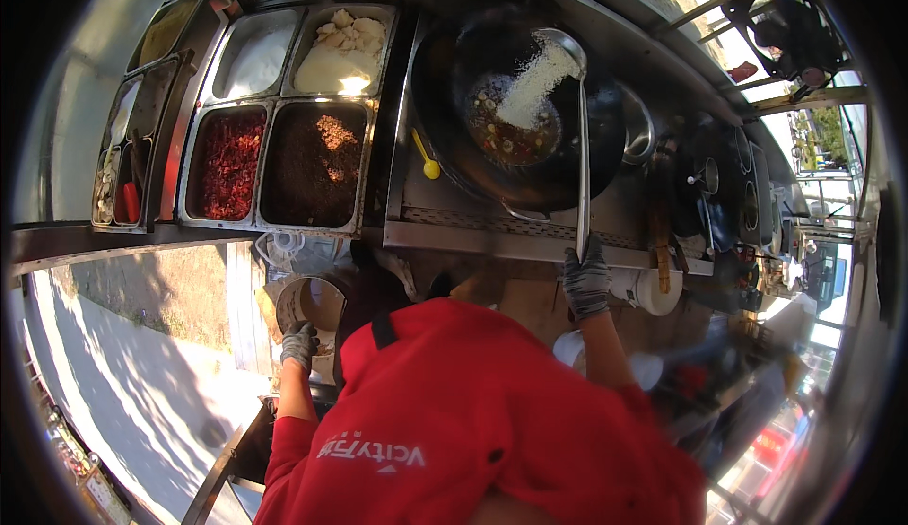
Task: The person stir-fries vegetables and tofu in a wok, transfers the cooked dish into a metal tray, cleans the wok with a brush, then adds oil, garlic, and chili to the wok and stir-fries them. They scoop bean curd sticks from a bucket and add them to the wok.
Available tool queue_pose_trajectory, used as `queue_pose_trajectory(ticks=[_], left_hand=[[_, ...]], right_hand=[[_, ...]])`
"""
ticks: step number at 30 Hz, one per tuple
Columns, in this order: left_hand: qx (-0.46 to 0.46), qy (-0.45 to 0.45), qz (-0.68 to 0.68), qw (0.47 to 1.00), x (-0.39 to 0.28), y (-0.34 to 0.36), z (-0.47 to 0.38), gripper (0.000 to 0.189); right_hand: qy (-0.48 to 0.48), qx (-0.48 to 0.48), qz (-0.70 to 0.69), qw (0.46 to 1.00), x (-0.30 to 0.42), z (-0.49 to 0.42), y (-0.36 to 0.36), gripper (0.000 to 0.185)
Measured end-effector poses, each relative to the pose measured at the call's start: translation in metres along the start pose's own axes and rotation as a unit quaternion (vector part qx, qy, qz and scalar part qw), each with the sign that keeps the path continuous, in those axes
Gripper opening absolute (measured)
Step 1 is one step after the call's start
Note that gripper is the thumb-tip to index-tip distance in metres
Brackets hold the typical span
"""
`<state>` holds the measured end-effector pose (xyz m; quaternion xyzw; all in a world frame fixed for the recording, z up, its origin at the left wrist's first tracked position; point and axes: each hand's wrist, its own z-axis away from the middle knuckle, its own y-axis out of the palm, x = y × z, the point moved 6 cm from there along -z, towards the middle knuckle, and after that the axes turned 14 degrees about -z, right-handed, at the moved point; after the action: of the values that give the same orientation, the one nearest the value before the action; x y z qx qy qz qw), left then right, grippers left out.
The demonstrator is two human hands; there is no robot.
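Note:
My right hand (pixel 587 285), in a grey glove, is closed around the end of a long metal ladle (pixel 583 163). The ladle's bowl lies over the far side of a large black wok (pixel 443 110). From the bowl, a pale granular ingredient (pixel 532 92) stretches down to the wok's middle. Dark liquid with red and light bits (pixel 521 143) pools there. My gloved left hand (pixel 299 344) hangs low beside a round, bucket-like container (pixel 319 301). Its fingers look curled, but whether they grip anything is hidden.
Left of the wok stand metal pans of white powder (pixel 257 57), pale food (pixel 340 57), red chili (pixel 230 163) and dark seasoning (pixel 308 170). A yellow spoon (pixel 425 156) lies by the wok. Other utensils (pixel 706 177) crowd the right, near a white bucket (pixel 660 294).

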<state>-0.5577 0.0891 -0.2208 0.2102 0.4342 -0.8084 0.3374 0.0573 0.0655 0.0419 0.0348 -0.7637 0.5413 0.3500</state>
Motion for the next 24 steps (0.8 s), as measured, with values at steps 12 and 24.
queue_pose_trajectory(ticks=[12,24], left_hand=[[0.045,-0.226,0.094,0.969,0.035,0.015,0.069,0.019],[-0.028,-0.362,0.205,0.909,0.02,-0.016,0.069,0.026]], right_hand=[[0.235,0.024,-0.026,0.971,-0.169,0.067,0.063,0.042],[0.261,0.408,-0.567,0.667,0.27,-0.132,0.23,0.018]])
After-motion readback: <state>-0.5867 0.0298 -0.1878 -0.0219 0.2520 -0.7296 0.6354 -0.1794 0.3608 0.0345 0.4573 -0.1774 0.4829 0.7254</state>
